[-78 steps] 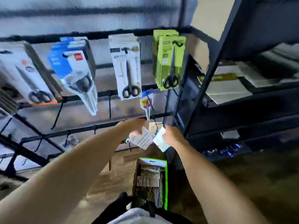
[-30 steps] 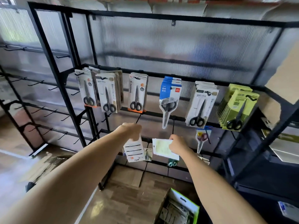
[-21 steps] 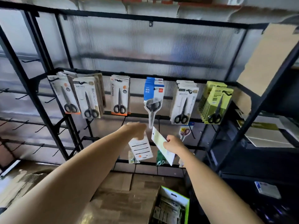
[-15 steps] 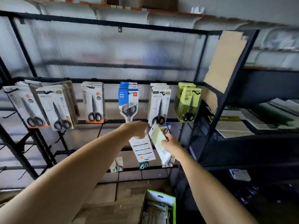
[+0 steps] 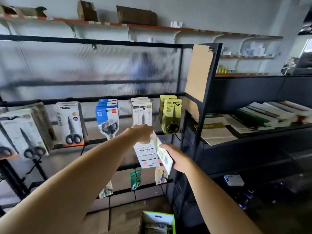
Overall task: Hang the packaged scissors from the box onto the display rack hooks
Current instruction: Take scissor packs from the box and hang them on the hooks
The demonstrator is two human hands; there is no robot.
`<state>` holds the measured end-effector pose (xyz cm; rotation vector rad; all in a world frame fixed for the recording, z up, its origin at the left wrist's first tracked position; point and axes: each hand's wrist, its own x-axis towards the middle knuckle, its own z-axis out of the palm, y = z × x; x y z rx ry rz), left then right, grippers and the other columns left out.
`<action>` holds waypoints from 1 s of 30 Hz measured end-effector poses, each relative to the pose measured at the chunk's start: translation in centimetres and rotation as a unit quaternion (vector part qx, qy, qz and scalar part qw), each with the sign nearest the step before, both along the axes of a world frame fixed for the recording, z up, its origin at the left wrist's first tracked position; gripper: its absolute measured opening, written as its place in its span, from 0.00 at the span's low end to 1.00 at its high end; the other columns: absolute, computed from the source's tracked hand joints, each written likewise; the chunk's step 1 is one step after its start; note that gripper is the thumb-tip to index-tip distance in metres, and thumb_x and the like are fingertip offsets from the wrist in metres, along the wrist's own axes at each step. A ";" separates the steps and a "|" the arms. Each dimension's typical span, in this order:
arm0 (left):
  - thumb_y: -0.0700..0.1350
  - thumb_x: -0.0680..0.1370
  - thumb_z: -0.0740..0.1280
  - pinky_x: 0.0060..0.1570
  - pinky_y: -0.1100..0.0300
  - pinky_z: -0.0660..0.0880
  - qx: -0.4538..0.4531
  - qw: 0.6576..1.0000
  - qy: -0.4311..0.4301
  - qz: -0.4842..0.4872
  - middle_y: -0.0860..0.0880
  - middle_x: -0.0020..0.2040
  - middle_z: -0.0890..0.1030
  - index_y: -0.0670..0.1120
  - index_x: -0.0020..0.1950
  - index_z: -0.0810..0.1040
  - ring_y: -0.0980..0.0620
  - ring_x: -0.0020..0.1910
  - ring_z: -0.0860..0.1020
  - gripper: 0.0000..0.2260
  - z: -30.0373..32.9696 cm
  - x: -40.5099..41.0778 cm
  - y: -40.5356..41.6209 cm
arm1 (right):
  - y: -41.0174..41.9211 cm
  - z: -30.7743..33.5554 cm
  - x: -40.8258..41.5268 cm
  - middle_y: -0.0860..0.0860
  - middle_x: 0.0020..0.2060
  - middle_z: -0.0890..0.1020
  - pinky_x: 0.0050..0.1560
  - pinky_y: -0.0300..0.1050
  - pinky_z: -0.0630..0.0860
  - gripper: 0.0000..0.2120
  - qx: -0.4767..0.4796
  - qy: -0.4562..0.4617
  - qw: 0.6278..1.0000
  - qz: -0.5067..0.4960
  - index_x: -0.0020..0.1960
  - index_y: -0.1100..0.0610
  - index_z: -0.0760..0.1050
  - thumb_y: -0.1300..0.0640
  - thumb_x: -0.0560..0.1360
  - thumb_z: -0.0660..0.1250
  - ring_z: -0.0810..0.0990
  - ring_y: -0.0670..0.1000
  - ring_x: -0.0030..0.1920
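Left hand [image 5: 141,133], fingers pinched on the top edge of a white card-backed scissors pack [image 5: 146,155] hanging below them. Right hand [image 5: 176,157], fingers clamped on a second, tilted white pack [image 5: 163,153] before the black wire display rack [image 5: 179,132].

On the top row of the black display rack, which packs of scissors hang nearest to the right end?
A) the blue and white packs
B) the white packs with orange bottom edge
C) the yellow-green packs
C: the yellow-green packs hang last, beside the black display rack end post.
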<state>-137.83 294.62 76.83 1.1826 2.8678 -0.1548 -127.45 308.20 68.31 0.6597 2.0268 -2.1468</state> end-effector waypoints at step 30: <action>0.39 0.77 0.61 0.32 0.61 0.70 -0.023 0.994 0.063 0.088 0.46 0.55 0.77 0.45 0.69 0.71 0.50 0.42 0.76 0.19 4.8 -0.5 7.1 | 9.6 2.4 -4.4 0.54 0.57 0.76 0.43 0.42 0.71 0.27 0.137 0.149 0.970 -0.133 0.66 0.59 0.64 0.45 0.76 0.69 0.76 0.50 0.50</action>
